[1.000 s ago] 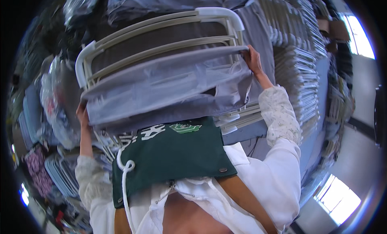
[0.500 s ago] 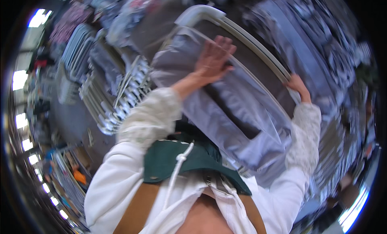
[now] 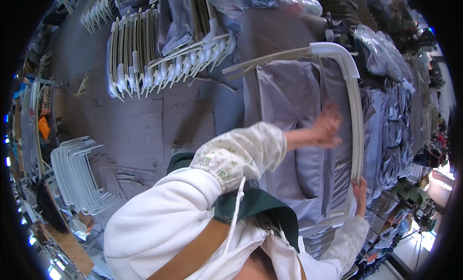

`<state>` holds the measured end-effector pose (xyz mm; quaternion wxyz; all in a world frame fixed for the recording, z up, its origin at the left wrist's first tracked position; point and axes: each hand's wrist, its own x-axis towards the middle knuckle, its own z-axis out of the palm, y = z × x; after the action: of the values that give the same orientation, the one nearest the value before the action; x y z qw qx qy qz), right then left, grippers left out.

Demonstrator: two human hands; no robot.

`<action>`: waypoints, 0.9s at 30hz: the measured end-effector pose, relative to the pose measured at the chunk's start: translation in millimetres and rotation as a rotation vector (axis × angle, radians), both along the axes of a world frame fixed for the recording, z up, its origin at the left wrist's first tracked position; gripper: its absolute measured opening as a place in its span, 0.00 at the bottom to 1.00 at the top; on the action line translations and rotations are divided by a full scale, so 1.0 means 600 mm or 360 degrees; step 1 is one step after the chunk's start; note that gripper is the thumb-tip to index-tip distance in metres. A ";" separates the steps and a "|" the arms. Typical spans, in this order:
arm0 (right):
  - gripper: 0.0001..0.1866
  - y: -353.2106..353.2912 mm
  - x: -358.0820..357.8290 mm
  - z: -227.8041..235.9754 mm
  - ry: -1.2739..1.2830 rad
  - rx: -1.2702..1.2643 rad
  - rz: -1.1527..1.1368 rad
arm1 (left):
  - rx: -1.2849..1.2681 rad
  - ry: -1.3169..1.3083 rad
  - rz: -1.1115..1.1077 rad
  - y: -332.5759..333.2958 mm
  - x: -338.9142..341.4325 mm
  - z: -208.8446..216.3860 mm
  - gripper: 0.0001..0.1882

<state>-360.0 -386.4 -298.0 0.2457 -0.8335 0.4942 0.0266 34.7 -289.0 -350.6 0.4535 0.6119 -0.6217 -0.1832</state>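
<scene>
My right hand (image 3: pixel 359 191) is closed around the near end of a long cream tube frame (image 3: pixel 356 121), which has a white corner sleeve (image 3: pixel 333 53) at its far end. Grey fabric (image 3: pixel 289 94) lies inside and beside this frame, folded, with a dark gap in its middle. Over the fabric, left of the tube, is my left hand (image 3: pixel 324 128). Its fingers are apart and slightly blurred, and it holds nothing. Whether it touches the cloth I cannot tell.
Several folded tube frames (image 3: pixel 140 53) stand in a row at the far left. White bent frames (image 3: pixel 74 169) are stacked on the cardboard-covered floor (image 3: pixel 144 130). Plastic-wrapped bundles (image 3: pixel 386 55) and piles of grey fabric (image 3: pixel 386 130) flank the frame on the right.
The view has turned, so the frame now stands more upright in it. My left hand has moved along the fabric, nearer to me. My right hand still holds the tube.
</scene>
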 end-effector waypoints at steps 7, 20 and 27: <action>0.27 0.349 0.228 0.189 0.0057 -0.0697 0.0097 | 0.0316 0.2129 0.0055 0.211 -0.019 0.256 0.47; 0.37 0.754 0.744 0.350 0.0341 -0.0604 0.0591 | -0.0162 0.2501 0.0056 0.854 0.337 0.131 0.43; 0.38 0.818 1.079 0.298 0.0095 -0.0635 0.1364 | -0.1007 0.4006 -0.0193 0.880 0.553 0.112 0.28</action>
<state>287.4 104.7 -119.2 0.0333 -0.9921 0.1079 0.0539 366.3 238.8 -283.5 0.8371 -0.1410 0.1859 -0.4947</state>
